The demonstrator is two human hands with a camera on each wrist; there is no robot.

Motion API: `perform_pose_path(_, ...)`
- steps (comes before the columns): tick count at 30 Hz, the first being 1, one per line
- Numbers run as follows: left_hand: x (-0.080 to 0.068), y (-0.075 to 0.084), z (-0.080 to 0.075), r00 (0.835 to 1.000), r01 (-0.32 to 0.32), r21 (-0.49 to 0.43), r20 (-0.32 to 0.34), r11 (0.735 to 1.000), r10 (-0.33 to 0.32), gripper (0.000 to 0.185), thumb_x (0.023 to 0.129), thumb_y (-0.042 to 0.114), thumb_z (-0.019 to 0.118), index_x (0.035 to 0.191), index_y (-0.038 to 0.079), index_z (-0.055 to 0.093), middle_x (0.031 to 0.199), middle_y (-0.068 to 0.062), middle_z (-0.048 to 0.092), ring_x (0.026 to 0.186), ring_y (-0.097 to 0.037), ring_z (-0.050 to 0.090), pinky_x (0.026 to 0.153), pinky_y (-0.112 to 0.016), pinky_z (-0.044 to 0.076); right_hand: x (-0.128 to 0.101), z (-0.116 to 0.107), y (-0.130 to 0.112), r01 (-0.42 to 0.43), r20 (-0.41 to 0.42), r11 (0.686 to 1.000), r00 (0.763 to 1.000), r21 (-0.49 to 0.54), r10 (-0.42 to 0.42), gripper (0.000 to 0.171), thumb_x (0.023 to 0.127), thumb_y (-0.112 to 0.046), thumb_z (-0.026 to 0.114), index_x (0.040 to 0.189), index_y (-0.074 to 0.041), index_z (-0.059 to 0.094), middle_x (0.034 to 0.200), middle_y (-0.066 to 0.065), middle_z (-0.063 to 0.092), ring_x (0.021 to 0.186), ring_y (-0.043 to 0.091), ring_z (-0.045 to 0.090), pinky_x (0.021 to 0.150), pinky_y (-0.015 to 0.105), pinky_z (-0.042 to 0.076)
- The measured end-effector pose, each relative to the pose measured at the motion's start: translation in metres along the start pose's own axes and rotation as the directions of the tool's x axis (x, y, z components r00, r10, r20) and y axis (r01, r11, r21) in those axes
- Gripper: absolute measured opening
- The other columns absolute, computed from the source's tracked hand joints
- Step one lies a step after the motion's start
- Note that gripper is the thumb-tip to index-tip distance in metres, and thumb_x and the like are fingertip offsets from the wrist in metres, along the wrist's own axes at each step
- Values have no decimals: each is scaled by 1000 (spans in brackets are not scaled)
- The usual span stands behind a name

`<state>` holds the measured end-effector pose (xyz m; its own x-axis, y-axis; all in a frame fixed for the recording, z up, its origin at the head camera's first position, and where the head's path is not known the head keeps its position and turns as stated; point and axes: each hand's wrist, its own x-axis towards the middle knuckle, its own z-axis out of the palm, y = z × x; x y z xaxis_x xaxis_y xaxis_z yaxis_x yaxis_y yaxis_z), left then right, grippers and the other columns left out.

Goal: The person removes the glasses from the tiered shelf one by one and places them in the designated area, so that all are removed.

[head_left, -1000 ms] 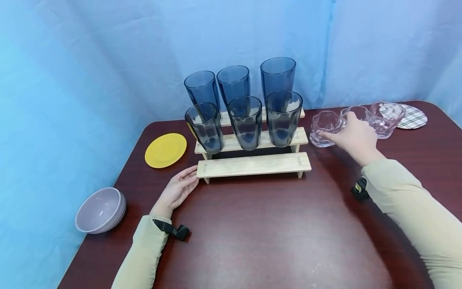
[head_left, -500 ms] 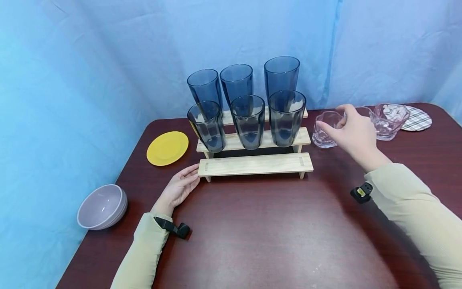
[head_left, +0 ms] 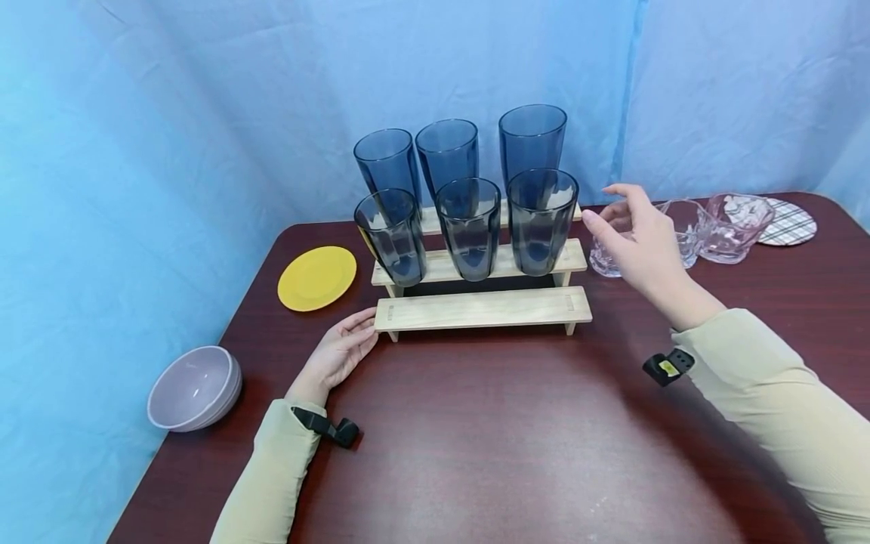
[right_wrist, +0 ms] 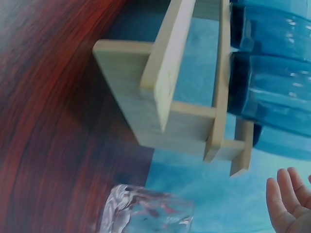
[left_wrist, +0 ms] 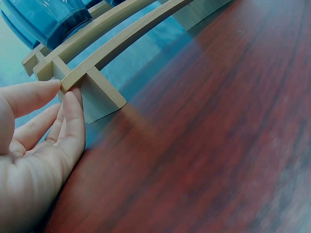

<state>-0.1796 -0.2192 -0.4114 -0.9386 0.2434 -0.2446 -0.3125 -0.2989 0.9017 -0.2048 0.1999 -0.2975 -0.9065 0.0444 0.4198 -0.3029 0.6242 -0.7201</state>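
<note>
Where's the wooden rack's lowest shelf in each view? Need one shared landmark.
Head: lowest shelf at centre.
Left wrist: lowest shelf at top, slanting up-right from left hand.
Right wrist: lowest shelf at upper centre.
Landmark: blue glass tumblers, at top left and right in wrist views.

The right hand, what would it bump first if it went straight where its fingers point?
Probably the right hand would bump the back-right blue glass on the rack, though the front-right blue glass could come first; depth is unclear.
</note>
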Motion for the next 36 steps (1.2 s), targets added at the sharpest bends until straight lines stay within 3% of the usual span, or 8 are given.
perform_pose_path(8, 0, 0, 0, 1000, 2, -3, -1, 1000, -2, 56, 96, -10, 38, 148, -6, 17, 111, -1, 53, 93, -4, 60, 82, -14, 50, -1, 3, -13, 41, 23, 999, 999, 34, -42, 50, 93, -32, 55, 135, -7, 44, 105, 18, 62, 79, -16, 45, 70, 19, 39)
perform_pose_path(14, -1, 2, 1, 1000, 3, -9, -4, 1000, -3, 56, 96, -10, 38, 148, -6, 18, 110, -1, 55, 93, -5, 60, 82, -14, 50, 1, 7, -19, 63, 40, 996, 997, 63, -65, 52, 92, -30, 55, 136, -6, 42, 107, 18, 60, 82, -11, 49, 73, 12, 39)
perform_pose_path(17, -1, 2, 1, 1000, 3, -6, -5, 1000, -3, 56, 96, -10, 38, 148, -6, 18, 110, 0, 55, 93, -5, 60, 82, -14, 50, 2, 8, -23, 54, 66, 996, 996, 77, -59, 54, 93, -31, 56, 138, -7, 40, 112, 18, 57, 92, 6, 57, 81, 18, 44)
perform_pose_path(21, -1, 2, 2, 1000, 3, -8, 2, 1000, -3, 56, 96, -10, 38, 148, -6, 17, 111, 0, 54, 94, -4, 60, 83, -14, 50, 4, 9, -26, 42, 94, 994, 994, 98, -51, 57, 93, -30, 57, 141, -7, 36, 118, 20, 53, 105, 31, 56, 92, 44, 47)
perform_pose_path(24, 0, 2, 2, 1000, 1, -8, 6, 1000, -1, 56, 96, -10, 39, 148, -6, 17, 112, -1, 54, 94, -5, 60, 83, -14, 50, 5, 11, -28, 35, 106, 993, 993, 112, -47, 59, 92, -30, 58, 142, -8, 35, 121, 21, 52, 107, 34, 55, 95, 52, 44)
perform_pose_path(36, -2, 2, 1, 1000, 7, -8, -8, 1000, -7, 55, 97, -8, 39, 148, -5, 19, 111, 0, 55, 94, -4, 60, 83, -14, 50, 7, 19, -29, -15, 152, 988, 988, 151, -9, 77, 85, -31, 70, 146, -13, 27, 129, 18, 47, 114, 36, 53, 101, 50, 42)
